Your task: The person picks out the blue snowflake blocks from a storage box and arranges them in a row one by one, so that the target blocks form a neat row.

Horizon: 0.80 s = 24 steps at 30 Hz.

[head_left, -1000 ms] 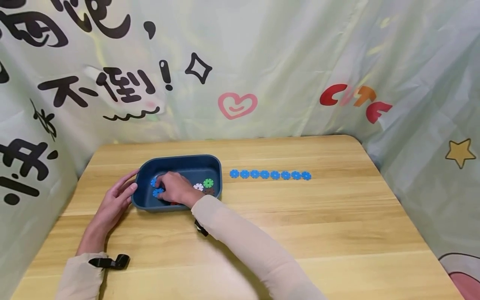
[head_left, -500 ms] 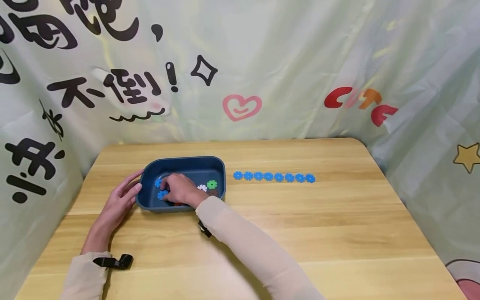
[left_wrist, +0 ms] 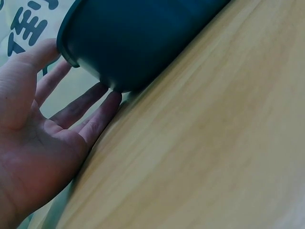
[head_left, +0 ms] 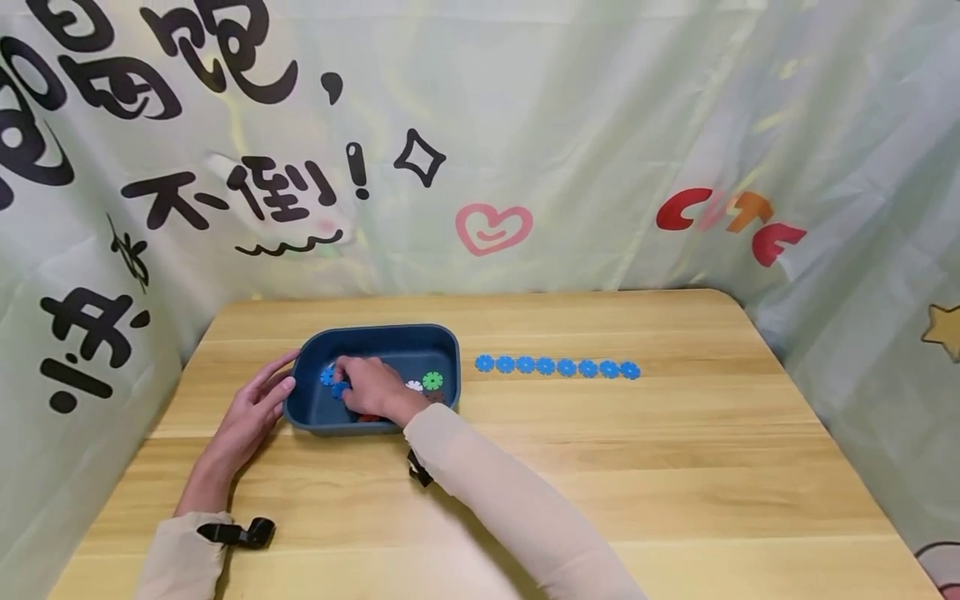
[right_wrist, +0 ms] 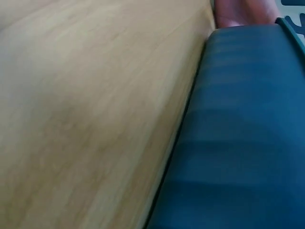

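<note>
A dark blue rectangular bin (head_left: 306,421) stands on the table. My right hand (head_left: 375,390) reaches down into its left part, fingers curled, pinching a blue snowflake disc (head_left: 341,391) at the fingertips. Just left of that lies another blue snowflake disc (head_left: 327,377). My left hand (head_left: 251,410) rests against the bin's left end, thumb at the rim; in the left wrist view its fairly straight fingers (left_wrist: 102,112) touch the outer wall. White (head_left: 414,386), green (head_left: 432,381), brown and red discs lie in the bin, partly behind the right hand and wrist.
To the bin's right, a straight row of several blue snowflake discs (head_left: 546,366) lies on the wooden table (head_left: 600,467). A printed curtain (head_left: 585,150) hangs behind the table. In the right wrist view the bin's outer wall (right_wrist: 238,124) fills the right side.
The whole head view has shifted, so the scene sits lower and farther right. The blue disc at my right fingertips now looks darker and tilted. My left hand stays at the bin.
</note>
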### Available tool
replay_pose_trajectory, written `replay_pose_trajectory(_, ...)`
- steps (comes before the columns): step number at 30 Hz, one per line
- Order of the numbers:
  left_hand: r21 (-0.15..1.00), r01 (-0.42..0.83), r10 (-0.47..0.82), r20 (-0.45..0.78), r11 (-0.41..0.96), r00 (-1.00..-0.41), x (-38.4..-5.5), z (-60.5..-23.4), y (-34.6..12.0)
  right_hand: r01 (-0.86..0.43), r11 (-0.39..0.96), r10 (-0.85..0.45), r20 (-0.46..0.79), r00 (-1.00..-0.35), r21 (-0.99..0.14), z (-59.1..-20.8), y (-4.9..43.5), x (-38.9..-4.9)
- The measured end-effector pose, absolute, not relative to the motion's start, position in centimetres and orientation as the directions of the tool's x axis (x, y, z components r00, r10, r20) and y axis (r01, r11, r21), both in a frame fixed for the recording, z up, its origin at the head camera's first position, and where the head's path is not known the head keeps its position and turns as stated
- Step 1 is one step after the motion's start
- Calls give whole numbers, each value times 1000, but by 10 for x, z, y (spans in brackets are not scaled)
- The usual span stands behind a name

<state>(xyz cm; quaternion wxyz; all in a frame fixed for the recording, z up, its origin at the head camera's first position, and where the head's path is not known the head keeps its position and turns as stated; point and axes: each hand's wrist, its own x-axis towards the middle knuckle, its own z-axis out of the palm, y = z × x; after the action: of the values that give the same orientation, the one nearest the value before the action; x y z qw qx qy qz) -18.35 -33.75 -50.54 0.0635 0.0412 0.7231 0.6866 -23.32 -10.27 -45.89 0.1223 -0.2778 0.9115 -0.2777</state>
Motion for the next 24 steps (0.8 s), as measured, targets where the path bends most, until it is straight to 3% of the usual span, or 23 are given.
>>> replay_pose_trajectory(17,993,-24,130,-39,120,-991,-180,-505,-340,-392,457,-600,49,-799,-798,-445,-74,-226)
replay_pose_trajectory(24,999,11,138,4,46,-990,-182,-509,-339,-362,391,-581,78,-810,-846,-445,-59,-224)
